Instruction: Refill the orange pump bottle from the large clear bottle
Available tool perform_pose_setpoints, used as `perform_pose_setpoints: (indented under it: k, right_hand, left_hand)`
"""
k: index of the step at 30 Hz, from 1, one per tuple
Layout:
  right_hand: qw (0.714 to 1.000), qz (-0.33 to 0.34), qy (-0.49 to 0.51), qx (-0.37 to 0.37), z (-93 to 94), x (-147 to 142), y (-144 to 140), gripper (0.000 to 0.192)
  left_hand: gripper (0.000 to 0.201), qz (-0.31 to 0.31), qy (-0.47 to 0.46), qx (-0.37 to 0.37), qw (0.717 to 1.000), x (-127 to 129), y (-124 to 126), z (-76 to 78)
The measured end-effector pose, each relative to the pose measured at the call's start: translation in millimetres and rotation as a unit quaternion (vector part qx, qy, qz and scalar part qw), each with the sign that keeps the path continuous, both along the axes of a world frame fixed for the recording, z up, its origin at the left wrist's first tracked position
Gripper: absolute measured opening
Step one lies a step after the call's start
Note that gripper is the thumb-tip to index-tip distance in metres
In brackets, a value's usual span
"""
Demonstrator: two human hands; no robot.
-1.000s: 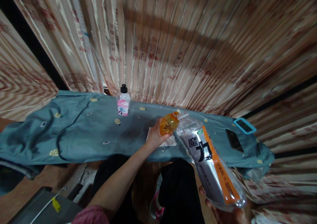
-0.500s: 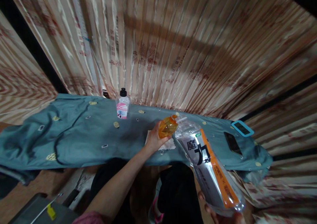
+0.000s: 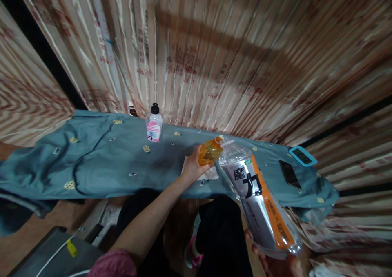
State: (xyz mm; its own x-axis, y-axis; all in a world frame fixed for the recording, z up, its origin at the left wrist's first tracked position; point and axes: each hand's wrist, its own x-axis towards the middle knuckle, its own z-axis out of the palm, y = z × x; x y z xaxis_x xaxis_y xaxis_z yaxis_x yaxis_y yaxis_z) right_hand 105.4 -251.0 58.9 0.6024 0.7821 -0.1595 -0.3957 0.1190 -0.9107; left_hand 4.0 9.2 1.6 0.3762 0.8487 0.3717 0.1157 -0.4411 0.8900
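Note:
My left hand (image 3: 194, 165) is closed around a small amber, see-through bottle (image 3: 209, 152), tipped so its mouth points to the upper right. Its mouth meets the neck of a large clear plastic drink bottle (image 3: 255, 191) with a silver and orange label. That large bottle slants, its base low and towards me, its neck up and to the left. My right hand (image 3: 275, 262) grips it from beneath near the base, with only some fingertips showing. A white cloth or tissue (image 3: 210, 173) lies under the amber bottle. Whether liquid passes between the bottles I cannot tell.
A clear bottle with a black cap and pink label (image 3: 154, 124) stands at the back left of the teal cloth-covered table (image 3: 107, 167). At the right lie a dark phone (image 3: 289, 174) and a blue-framed digital display (image 3: 303, 156). Pleated curtains (image 3: 190, 65) hang behind.
The view has shifted slightly, so the table items sit a little higher and further right. Both hands keep hold of their bottles, which stay mouth to mouth.

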Motion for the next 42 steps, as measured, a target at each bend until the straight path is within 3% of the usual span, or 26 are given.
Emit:
perform_pose_setpoints:
  k: [5, 10, 29, 42]
  right_hand:
    - [1.0, 0.003, 0.005, -0.009, 3.0, -2.5, 1.0, 0.048]
    - [1.0, -0.009, 0.013, -0.008, 2.0, 0.1, 1.2, 0.059]
    - [1.0, -0.008, -0.004, -0.024, 9.6, -3.5, 2.2, 0.049]
    - [1.0, -0.002, 0.005, -0.024, 6.2, 0.4, 1.2, 0.056]
  left_hand:
    - [0.071, -0.003, -0.006, -0.009, 1.0, 0.3, -0.6, 0.1]
    - [0.071, -0.007, -0.003, -0.011, 1.0, -0.2, -0.9, 0.2]
    - [0.071, -0.013, -0.019, -0.013, 1.0, 0.1, -0.7, -0.4]
    - [0.072, -0.018, -0.02, -0.014, 1.0, 1.4, 0.9, -4.1]
